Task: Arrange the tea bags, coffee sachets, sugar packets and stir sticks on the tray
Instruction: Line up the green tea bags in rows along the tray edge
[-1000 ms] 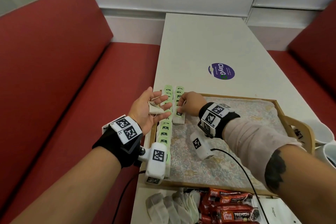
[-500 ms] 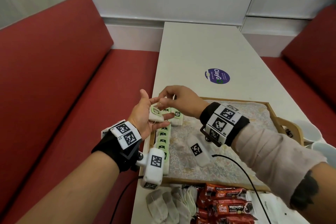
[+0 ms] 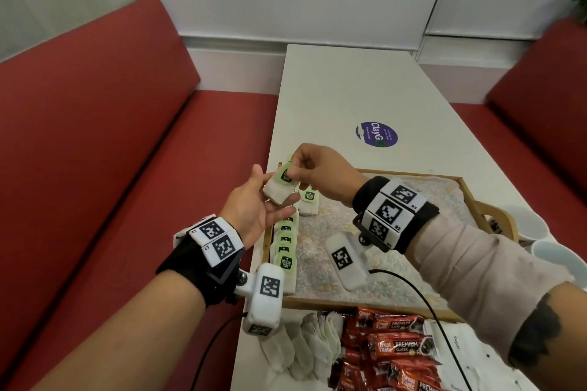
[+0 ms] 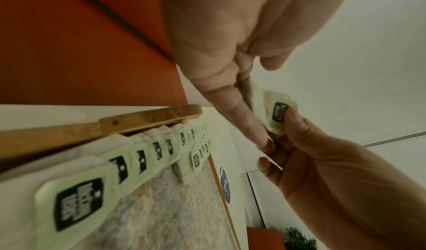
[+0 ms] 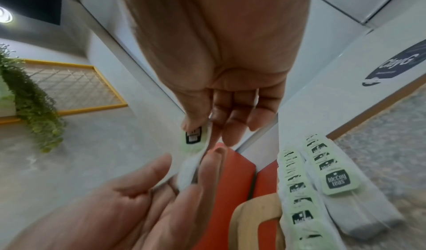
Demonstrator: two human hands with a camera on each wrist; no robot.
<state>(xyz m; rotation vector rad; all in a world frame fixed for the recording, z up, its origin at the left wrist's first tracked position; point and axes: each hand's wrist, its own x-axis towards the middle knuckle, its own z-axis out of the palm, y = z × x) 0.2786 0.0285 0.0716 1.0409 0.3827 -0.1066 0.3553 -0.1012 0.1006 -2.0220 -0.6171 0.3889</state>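
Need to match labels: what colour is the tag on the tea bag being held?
Pale green with a black logo, on the tea bag; clearest in the head view.

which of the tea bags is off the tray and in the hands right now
The tea bag pinched at its green tag by the right hand and resting on the left hand's fingers. The other tagged ones lie in rows on the tray.

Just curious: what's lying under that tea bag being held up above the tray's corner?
The left hand lies open beneath the tea bag, while the right hand pinches its green tag. Below them, the tray corner and part of its tea bag rows are hidden.
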